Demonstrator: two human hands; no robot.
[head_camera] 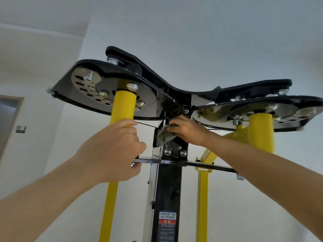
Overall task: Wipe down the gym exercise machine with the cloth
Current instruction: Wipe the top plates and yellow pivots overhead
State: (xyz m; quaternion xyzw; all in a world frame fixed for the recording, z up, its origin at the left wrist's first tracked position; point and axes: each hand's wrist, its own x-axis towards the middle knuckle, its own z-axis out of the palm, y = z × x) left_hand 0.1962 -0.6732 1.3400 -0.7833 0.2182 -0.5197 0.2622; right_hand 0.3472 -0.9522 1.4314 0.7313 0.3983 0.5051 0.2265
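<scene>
Left hand [111, 147] wrapped round yellow post [125, 103]. Right hand [187, 131] grips grey-green cloth [164, 136] under fingers, pressed to black column [168, 186] between hands. Black top plates [157, 95] just above both.

The gym machine [176, 149] stands tall above me. It has a black post [169, 189] in the middle, with a yellow pole [122, 105] on each side. Up top, shiny black plates [157, 95] spread out like wings, with silver bolts and round discs with holes under them. The cloth [164, 135] is small, gray-green and crumpled. My right hand [187, 131] holds it against the black post, just under the plates, and my left hand [111, 151] grips the yellow pole on the left.
</scene>
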